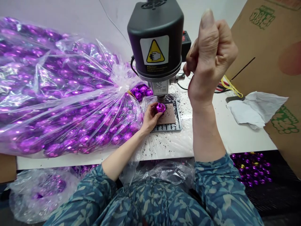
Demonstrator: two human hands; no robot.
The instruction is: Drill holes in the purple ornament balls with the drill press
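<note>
My left hand (150, 118) has its fingers and thumb closed round a shiny purple faceted ball (161, 107). The ball is at a square brown board (169, 114) on the metal base (179, 124), just below the chuck (161, 98) of a small black drill press (156, 37). Raised at the press's right side, my right hand (209, 53) is a fist by the metal hub (180, 77). It appears wrapped round the press handle, which the hand itself hides. Whether a bit touches the ball I cannot tell.
A large clear bag (70, 94) of purple balls covers the left of the white table (246, 138). Dark shavings lie round the base. Crumpled white paper (254, 110) and cardboard boxes (263, 40) stand right. More purple balls (255, 169) lie below the table edge.
</note>
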